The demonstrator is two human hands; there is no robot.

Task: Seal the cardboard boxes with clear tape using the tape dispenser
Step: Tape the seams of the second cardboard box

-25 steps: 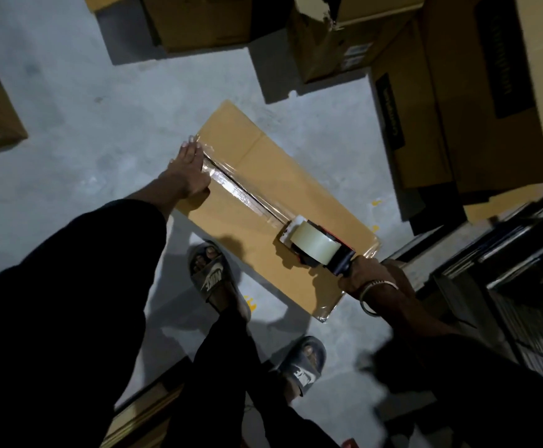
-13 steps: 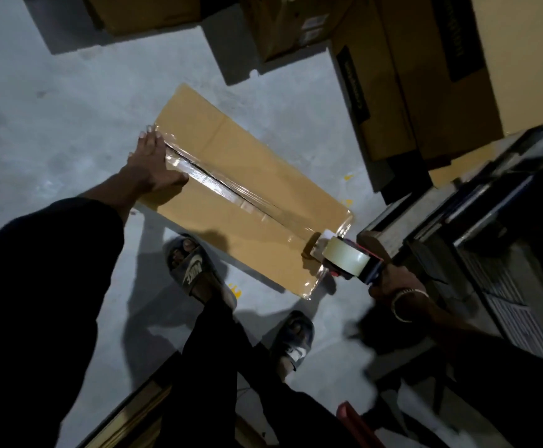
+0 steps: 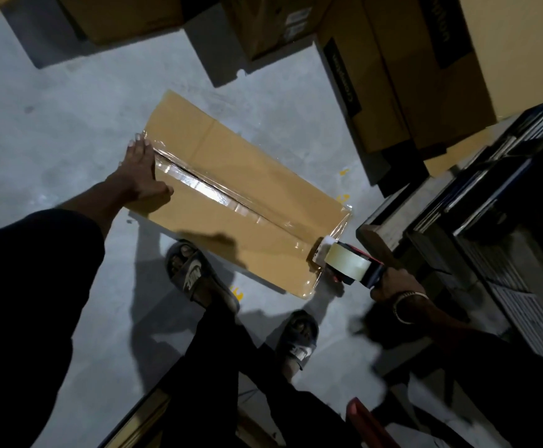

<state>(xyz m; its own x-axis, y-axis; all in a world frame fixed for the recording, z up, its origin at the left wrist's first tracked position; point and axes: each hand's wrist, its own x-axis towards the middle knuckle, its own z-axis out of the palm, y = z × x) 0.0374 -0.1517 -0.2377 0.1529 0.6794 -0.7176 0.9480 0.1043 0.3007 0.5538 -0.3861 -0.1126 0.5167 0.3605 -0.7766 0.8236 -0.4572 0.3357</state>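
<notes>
A long brown cardboard box (image 3: pixel 218 227) lies on the grey floor in front of my feet. A shiny strip of clear tape (image 3: pixel 212 192) runs along its centre seam from end to end. My left hand (image 3: pixel 139 171) presses flat on the far-left end of the box, fingers straight over the tape's start. My right hand (image 3: pixel 393 284) grips the handle of the tape dispenser (image 3: pixel 344 261), whose roll sits just past the box's right end, with tape still stretched to the edge.
Stacked cardboard boxes (image 3: pixel 402 76) stand at the back and right. A dark rack (image 3: pixel 503 202) with a wooden pallet corner (image 3: pixel 377 240) crowds the right side. My two sandalled feet (image 3: pixel 195 273) stand just below the box. A red object (image 3: pixel 365 421) shows at the bottom.
The dispenser was drawn along the seam from on top of the box to beyond its right end, laying tape. My left hand stayed pressed on the left end.
</notes>
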